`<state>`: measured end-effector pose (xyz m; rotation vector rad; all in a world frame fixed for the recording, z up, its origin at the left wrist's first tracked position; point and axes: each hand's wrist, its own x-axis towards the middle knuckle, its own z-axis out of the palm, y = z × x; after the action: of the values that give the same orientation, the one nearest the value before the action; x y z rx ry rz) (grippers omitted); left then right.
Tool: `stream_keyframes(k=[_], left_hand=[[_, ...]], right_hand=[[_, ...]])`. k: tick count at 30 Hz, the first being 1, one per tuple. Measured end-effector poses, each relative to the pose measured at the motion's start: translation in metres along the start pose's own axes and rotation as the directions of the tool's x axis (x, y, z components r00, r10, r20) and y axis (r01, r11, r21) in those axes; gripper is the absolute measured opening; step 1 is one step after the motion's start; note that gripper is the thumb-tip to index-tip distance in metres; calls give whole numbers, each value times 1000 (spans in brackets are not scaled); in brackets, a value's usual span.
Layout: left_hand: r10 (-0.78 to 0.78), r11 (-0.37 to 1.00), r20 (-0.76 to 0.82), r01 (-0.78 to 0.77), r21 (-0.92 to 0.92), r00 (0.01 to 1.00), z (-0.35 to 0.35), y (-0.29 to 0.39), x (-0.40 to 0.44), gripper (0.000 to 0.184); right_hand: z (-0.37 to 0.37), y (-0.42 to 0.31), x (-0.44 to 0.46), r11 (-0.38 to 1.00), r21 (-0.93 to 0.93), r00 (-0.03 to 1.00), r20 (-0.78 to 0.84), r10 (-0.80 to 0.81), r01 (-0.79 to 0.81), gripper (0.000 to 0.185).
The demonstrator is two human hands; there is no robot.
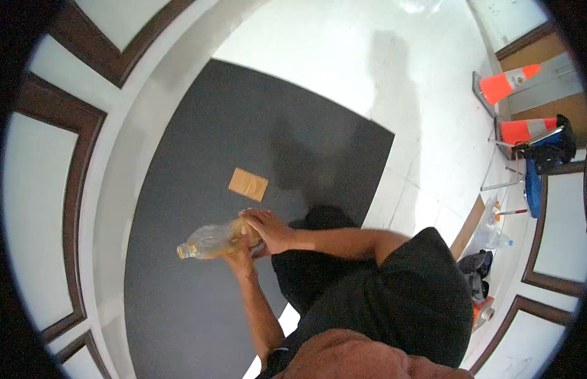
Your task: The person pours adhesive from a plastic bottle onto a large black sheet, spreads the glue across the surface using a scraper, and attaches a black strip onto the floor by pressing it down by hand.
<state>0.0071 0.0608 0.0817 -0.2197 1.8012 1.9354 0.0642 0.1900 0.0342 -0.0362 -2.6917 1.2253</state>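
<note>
A clear plastic bottle (208, 242) lies on its side in the air over the dark mat (198, 151), its neck pointing left. My left hand (240, 258) grips its rear part from below, fingers wrapped round it. From the other side, my right hand (268, 231) is closed over the bottle's base end. Something yellowish shows at the bottle between the hands, too blurred to make out. Just beyond the hands, a flat light-brown rectangular piece (248, 184) rests on the mat, apart from them.
At the right wall stand two orange cones (495, 88) (527, 131) and a blue chair (532, 186). Below them lie another clear bottle (492, 240) and dark shoes (475, 265). Panelled wall (44, 189) runs along the left; white tiled floor (318, 50) borders the mat.
</note>
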Motion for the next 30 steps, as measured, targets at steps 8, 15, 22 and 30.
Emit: stream_keyframes(k=[8, 15, 22, 30], left_hand=[[-129, 986, 446, 66, 153, 886, 66, -23, -17, 75], [-290, 940, 185, 243, 238, 939, -2, -98, -5, 90], [-346, 467, -537, 638, 612, 769, -257, -320, -46, 89], [-579, 680, -587, 732, 34, 566, -295, -367, -196, 60]], right_hand=[[-131, 0, -41, 919, 42, 909, 174, 379, -392, 112], [-237, 56, -104, 651, -369, 626, 202, 753, -663, 102], [-314, 70, -130, 399, -704, 553, 10, 833, -588, 92], [-344, 54, -53, 224, -905, 575, -27, 818, -361, 89]])
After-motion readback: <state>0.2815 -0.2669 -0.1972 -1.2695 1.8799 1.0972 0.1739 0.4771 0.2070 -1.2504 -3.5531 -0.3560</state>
